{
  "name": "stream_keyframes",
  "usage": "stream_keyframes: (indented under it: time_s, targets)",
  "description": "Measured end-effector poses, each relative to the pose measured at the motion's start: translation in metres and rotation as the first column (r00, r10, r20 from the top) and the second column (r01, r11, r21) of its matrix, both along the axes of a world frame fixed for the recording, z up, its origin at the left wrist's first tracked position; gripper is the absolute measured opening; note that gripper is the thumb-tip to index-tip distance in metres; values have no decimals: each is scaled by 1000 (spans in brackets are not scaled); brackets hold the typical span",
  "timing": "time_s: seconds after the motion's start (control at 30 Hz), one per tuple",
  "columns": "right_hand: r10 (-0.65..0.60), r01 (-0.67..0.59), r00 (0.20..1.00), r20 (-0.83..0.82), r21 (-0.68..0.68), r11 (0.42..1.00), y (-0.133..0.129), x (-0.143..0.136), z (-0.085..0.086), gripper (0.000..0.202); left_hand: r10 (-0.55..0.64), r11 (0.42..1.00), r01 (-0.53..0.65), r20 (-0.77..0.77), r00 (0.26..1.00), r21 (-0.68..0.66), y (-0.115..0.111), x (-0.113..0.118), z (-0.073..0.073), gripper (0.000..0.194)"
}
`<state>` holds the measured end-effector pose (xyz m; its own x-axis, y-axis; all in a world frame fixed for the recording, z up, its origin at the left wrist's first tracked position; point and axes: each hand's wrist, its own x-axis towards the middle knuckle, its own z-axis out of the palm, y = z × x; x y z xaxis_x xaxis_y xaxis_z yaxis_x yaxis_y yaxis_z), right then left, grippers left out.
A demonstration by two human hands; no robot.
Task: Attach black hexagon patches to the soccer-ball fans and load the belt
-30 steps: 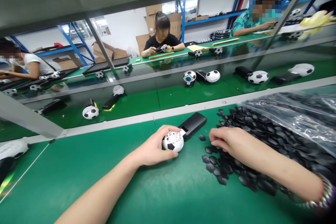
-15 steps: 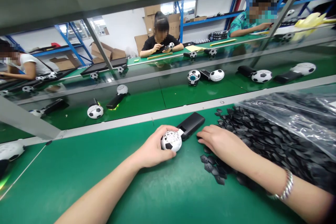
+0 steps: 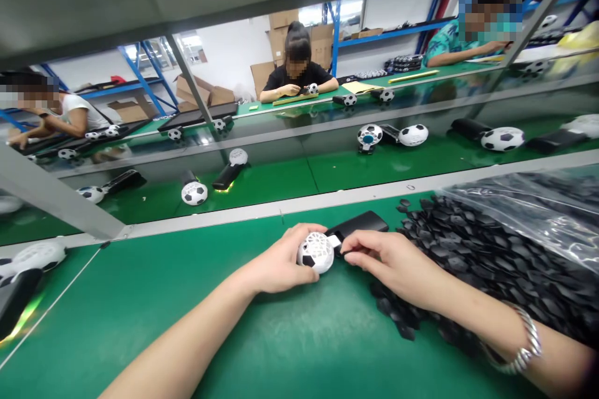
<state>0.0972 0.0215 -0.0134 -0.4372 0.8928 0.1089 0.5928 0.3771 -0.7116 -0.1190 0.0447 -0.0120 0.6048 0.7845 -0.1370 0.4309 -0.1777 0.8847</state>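
My left hand [image 3: 285, 262] wraps its thumb and fingers round a white soccer-ball-shaped head [image 3: 317, 253] with black patches and open lattice cells. A black handle [image 3: 359, 224] joins the ball through a white connector and lies on the green table. Just right of the ball, my right hand [image 3: 379, 255] pinches a small black piece [image 3: 345, 254] between thumb and fingertips, close to the connector. Beside and behind that hand spreads a large pile of black pentagonal pieces [image 3: 468, 255].
Clear plastic bag [image 3: 528, 212] lies over the pile. Behind a metal rail [image 3: 243, 209], a green conveyor [image 3: 290, 174] carries several ball-headed devices. Another device [image 3: 40, 255] rests at far left. Three people sit across the line. A metal post [image 3: 70, 199] stands left.
My right hand has moved left from the pile's edge towards the ball, its fingertips now pinched together. My left hand keeps its hold. The view has shifted slightly, and devices on the conveyor appear further right.
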Motion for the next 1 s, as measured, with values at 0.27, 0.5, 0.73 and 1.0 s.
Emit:
stream_keyframes:
  time_s: [0.27, 0.5, 0.73, 1.0]
  targets:
    - [50, -50, 994, -101, 6, 999, 0, -11, -6, 9, 52, 997, -50, -40, 998, 54, -7, 8, 1, 66]
    - [71, -68, 996, -51, 63, 996, 4, -12, -3, 11, 177, 978, -176, -2, 984, 112, -10, 17, -7, 50]
    - [77, -79, 996, 48, 56, 995, 4, -13, -2, 10, 174, 974, -172, 1, 985, 144, -11, 18, -9, 52]
    - [-16, 15, 1000, 6, 123, 992, 7, -12, -14, 13, 200, 953, -202, 33, 979, 224, -17, 25, -9, 46]
